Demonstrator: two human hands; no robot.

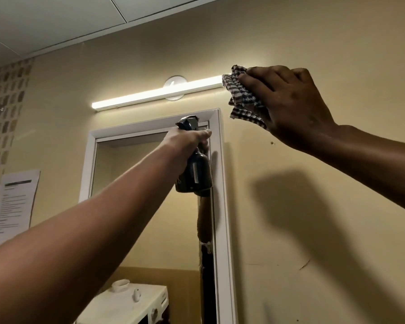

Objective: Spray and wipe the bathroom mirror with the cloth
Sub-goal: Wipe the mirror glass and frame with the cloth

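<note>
A white-framed mirror hangs on the beige wall at centre. My left hand grips a dark spray bottle by its neck, raised in front of the mirror's upper right corner, nozzle pointing at the glass. My right hand is lifted high to the right of the mirror and holds a bunched checked cloth against the wall, beside the right end of the lamp. The cloth is clear of the glass.
A lit tube lamp runs above the mirror. A printed paper sheet is stuck to the wall at left. The mirror reflects a white appliance with a small cup on it. Tiled wall at far left.
</note>
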